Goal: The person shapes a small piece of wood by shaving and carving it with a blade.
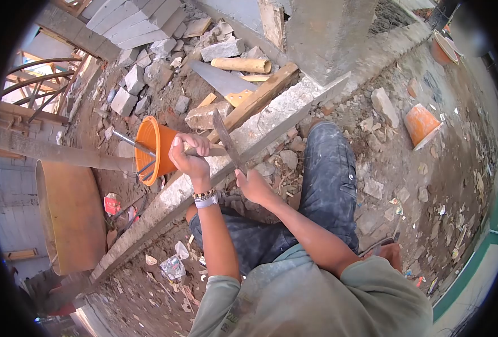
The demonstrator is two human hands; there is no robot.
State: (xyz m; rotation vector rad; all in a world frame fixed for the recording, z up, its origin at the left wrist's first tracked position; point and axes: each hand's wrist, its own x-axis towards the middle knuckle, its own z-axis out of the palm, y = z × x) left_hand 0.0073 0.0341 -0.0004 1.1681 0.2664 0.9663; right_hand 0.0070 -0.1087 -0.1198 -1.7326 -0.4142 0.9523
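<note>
The fingers of the left hand (190, 156) were curled tight around a short wooden piece (218, 151); those of the right hand (253, 186) were closed about the lower end of a rusty blade (226, 135). The wood was crossed by the blade between the 2 hands, over the concrete beam (280, 117). Beyond the beam's far edge, an orange bucket (166, 145) and a saw (221, 81) were seen among rubble (135, 78)
</note>
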